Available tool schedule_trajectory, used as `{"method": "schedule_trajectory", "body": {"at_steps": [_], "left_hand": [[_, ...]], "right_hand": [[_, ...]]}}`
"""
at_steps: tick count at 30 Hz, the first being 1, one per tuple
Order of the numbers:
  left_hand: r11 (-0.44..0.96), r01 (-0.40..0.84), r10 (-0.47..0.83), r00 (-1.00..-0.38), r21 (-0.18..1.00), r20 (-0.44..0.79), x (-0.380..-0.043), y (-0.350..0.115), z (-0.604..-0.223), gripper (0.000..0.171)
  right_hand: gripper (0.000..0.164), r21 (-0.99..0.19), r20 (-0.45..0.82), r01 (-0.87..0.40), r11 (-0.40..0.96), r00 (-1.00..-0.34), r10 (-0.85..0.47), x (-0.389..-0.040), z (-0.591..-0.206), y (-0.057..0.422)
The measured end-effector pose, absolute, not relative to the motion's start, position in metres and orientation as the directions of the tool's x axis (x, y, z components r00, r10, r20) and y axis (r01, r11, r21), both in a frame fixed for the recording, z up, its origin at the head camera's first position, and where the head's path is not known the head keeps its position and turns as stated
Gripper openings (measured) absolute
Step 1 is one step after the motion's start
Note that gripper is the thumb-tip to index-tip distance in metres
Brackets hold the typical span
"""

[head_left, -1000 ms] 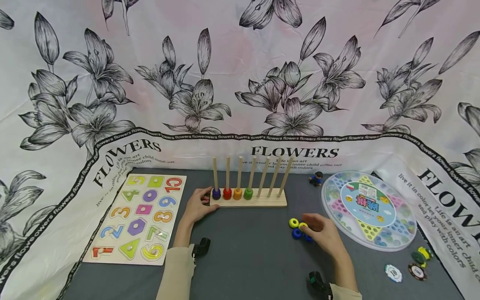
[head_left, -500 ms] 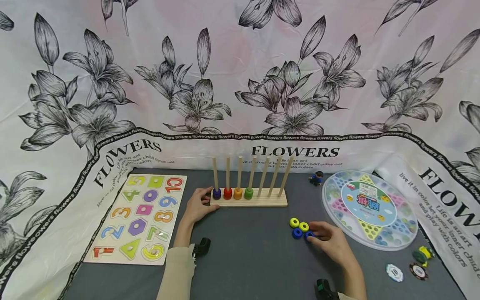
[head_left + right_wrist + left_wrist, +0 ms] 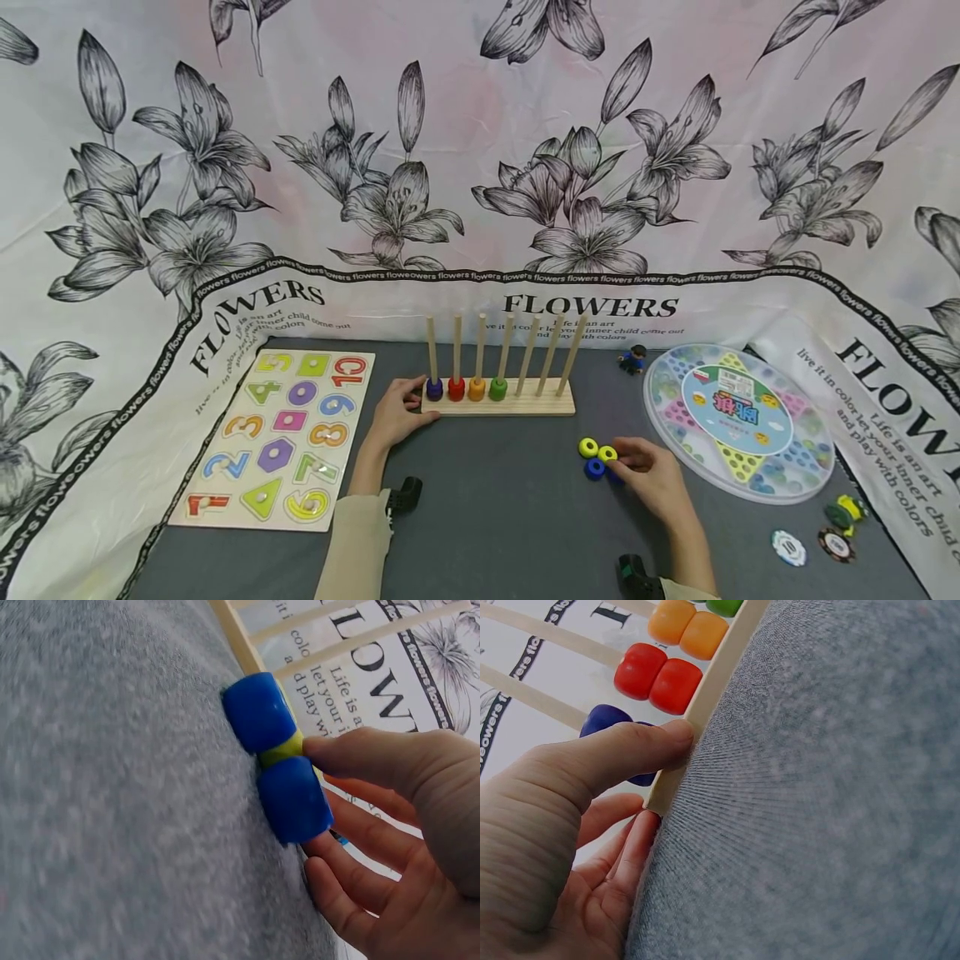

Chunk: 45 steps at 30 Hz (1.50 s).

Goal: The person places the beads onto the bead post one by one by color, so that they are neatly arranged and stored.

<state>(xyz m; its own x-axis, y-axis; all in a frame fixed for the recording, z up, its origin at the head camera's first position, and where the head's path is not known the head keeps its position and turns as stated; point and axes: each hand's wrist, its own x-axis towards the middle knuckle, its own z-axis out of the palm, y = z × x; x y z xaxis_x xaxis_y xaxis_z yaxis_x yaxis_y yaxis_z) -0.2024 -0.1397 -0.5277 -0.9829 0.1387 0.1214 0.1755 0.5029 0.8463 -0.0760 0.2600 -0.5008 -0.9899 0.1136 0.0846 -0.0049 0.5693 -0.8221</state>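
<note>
Wooden peg rack (image 3: 517, 406), end gripped by left hand (image 3: 395, 412) | right hand (image 3: 652, 479): fingers narrow at yellow bead (image 3: 607, 453), pinch unclear | advised: squeeze sides only, sparing adjacent blue bead (image 3: 295, 799)

Peg rack (image 3: 498, 408) right of puzzle board (image 3: 243, 487), beads (image 3: 595, 475) left of game board (image 3: 738, 408)

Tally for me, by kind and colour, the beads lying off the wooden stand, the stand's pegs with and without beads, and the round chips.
Yellow beads off the stand: 2
Blue beads off the stand: 2
Pegs with beads: 4
Bare pegs: 3
Round chips: 2
Total: 13
</note>
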Motion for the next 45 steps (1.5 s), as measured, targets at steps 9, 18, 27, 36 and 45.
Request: {"method": "schedule_trajectory", "body": {"at_steps": [9, 18, 27, 36, 45], "left_hand": [[0.509, 0.177, 0.139, -0.983, 0.842, 0.123, -0.203, -0.139, -0.528, 0.07], [0.523, 0.169, 0.13, -0.984, 0.835, 0.118, -0.203, -0.141, -0.53, 0.069], [0.502, 0.177, 0.128, -0.983, 0.846, 0.13, -0.203, -0.14, -0.529, 0.069], [0.494, 0.19, 0.131, -0.981, 0.849, 0.143, -0.204, -0.14, -0.529, 0.069], [0.493, 0.194, 0.136, -0.98, 0.848, 0.145, -0.203, -0.14, -0.528, 0.069]], "right_hand": [[0.026, -0.8, 0.069, 0.031, 0.599, -0.987, 0.143, -0.084, -0.5, 0.254], [0.028, -0.826, 0.058, 0.055, 0.561, -0.982, 0.181, -0.094, -0.492, 0.249], [0.031, -0.885, 0.158, -0.06, 0.461, -0.972, 0.176, -0.123, -0.455, 0.223], [0.027, -0.874, 0.394, -0.315, 0.37, -0.905, 0.161, -0.138, -0.381, 0.178], [0.026, -0.806, 0.581, -0.529, 0.267, -0.793, 0.183, -0.167, -0.373, 0.156]]}}
